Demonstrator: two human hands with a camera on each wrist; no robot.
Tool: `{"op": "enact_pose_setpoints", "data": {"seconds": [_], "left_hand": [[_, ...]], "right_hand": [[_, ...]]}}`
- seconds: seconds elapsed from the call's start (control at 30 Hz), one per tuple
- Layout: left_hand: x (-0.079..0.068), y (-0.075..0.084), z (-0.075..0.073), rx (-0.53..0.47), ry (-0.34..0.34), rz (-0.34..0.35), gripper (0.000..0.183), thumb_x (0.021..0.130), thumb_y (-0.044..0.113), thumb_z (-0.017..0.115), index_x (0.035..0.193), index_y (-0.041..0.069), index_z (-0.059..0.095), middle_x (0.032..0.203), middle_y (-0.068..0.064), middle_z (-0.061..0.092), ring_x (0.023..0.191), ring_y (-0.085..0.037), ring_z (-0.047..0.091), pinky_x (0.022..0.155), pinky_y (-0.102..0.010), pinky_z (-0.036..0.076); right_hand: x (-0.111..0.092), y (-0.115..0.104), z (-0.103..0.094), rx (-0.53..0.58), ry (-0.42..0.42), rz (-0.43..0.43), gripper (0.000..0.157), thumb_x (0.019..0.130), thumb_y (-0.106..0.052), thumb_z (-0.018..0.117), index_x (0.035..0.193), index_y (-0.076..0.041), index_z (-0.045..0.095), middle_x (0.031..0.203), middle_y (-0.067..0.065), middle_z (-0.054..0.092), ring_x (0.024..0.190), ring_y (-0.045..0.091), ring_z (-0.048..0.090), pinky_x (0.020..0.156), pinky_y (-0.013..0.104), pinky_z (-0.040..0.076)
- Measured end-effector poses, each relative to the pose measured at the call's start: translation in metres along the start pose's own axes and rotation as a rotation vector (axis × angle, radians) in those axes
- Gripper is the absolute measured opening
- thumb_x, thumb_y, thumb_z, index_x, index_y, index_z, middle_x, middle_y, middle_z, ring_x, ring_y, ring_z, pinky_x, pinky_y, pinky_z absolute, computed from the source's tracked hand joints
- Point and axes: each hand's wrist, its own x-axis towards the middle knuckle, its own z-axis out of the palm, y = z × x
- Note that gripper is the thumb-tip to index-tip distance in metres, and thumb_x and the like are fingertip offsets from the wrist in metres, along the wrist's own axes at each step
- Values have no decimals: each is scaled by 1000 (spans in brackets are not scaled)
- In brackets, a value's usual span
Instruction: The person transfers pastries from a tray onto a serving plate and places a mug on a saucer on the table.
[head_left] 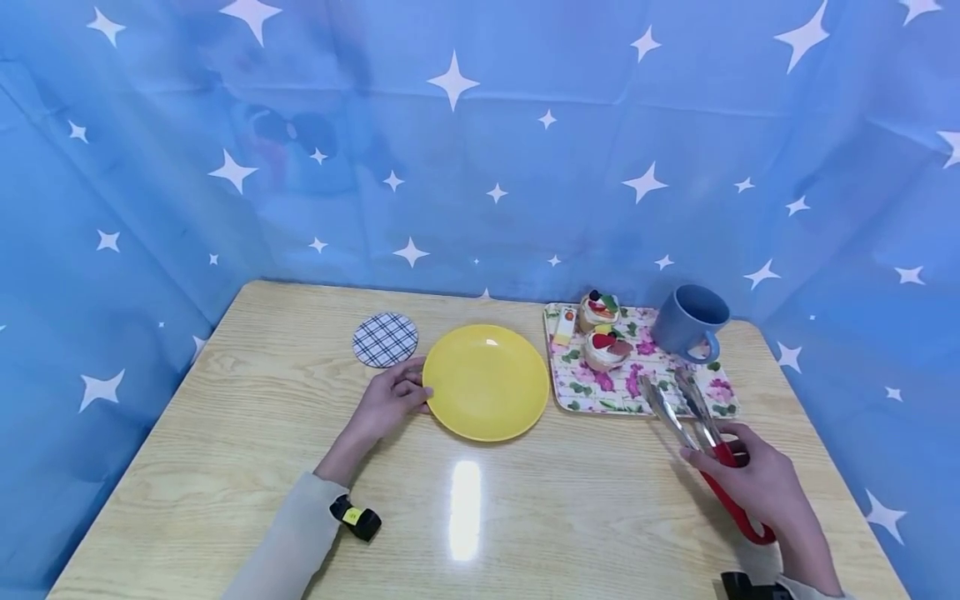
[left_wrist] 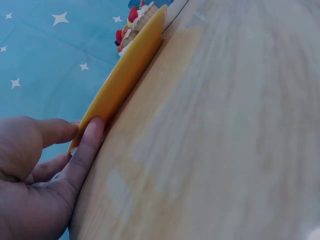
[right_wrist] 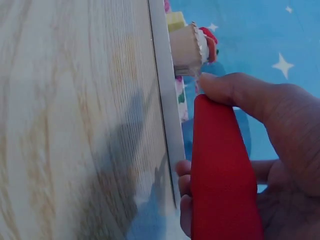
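Note:
My left hand (head_left: 390, 398) pinches the left rim of a yellow plate (head_left: 486, 383), thumb on one face and fingers on the other in the left wrist view. My right hand (head_left: 757, 475) grips red-handled metal tongs (head_left: 731, 492), their two arms apart and tips over the front of a floral tray (head_left: 607, 402). On that tray stand two fruit-topped cupcakes, one at the back (head_left: 598, 312) and one nearer (head_left: 606, 350). The red handle (right_wrist: 222, 165) fills the middle of the right wrist view, with the nearer cupcake (right_wrist: 187, 45) beyond it.
A blue-grey mug (head_left: 690, 321) stands at the tray's back right. A small white and yellow block (head_left: 565, 326) lies at its left end. Behind the plate to the left is a round checked coaster (head_left: 385, 340). A blue starry curtain (head_left: 480, 167) surrounds the wooden table (head_left: 585, 517).

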Motion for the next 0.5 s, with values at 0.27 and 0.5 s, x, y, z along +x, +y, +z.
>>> {"op": "enact_pose_setpoints", "data": {"seconds": [0.27,0.5], "left_hand": [[-3,-1,-2,-22,-6,10,57,96,2,68,149,10,50,119,-19,59,90,-15,63,78,-30,66],[-3,3,-2,-29,-16,27,57,97,0,66,150,8,49,119,-20,59,90,-14,63,78,-29,66]], "right_hand": [[-3,-13,3,12,75,-102,93,90,-67,65,148,2,41,119,33,61,96,38,63,59,30,52],[2,-23,1,-9,104,-137,92,90,-67,66,148,0,43,117,35,61,94,40,62,57,33,55]]}}
